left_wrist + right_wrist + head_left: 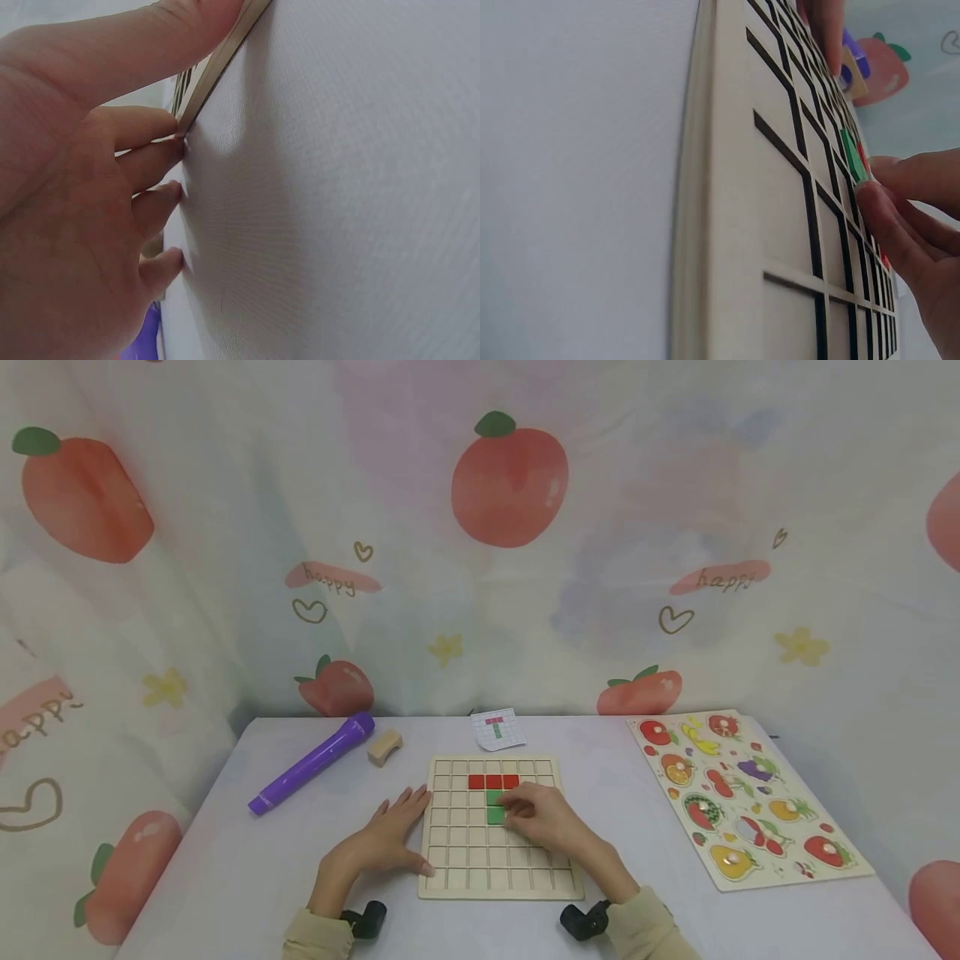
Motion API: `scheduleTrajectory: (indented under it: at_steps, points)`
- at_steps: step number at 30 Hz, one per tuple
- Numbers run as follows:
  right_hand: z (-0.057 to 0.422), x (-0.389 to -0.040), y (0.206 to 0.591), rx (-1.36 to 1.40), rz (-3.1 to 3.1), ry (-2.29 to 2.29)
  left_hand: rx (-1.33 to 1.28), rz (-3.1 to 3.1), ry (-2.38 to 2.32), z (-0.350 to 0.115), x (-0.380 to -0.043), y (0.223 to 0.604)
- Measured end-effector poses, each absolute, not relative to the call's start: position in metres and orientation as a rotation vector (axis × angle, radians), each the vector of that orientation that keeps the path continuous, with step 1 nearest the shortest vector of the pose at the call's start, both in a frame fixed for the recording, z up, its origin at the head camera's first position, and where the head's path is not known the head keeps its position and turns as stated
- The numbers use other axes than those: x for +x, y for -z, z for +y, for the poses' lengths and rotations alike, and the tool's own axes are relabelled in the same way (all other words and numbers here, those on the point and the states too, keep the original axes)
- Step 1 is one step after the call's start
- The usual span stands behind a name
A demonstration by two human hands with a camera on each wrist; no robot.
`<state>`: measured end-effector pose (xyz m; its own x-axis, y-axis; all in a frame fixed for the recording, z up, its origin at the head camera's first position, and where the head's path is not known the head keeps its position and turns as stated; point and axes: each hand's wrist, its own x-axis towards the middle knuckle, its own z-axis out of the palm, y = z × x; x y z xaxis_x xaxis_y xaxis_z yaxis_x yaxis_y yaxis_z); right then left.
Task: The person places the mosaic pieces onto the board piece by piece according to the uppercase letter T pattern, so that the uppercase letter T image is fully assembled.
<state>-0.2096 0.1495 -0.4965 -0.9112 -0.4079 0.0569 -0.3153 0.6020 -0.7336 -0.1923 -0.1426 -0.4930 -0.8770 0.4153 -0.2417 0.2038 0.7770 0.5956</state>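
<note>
A square wooden grid board (459,858) lies on the table, with several red tiles (477,782) in a row in its upper part. Below the middle red one, two green tiles (495,816) form a column. My right hand (551,820) is over the board, its thumb and forefinger pinching a green tile (853,156) by its edge. That tile stands slightly proud of the grid in the right wrist view. My left hand (386,839) spreads along the board's left side, thumb on the rim near the front corner and fingertips down by the edge.
A small paper card (498,730) with a red and green T pattern lies behind the board. At the back left are a purple tube (311,764) and a small notched wooden block (385,747). A fruit puzzle board (738,797) lies at the right.
</note>
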Motion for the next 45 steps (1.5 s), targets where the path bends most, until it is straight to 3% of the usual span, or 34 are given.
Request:
scheduleTrajectory:
  at_steps: [15,45]
  points:
    - [0.189,-0.183,0.484,-0.672,2.756,1.145,0.540,2.621,-0.856,-0.150,-0.202,0.518]
    - [0.284,-0.149,0.491,-0.573,2.743,1.062,0.479,2.587,-0.833,-0.141,-0.193,0.494]
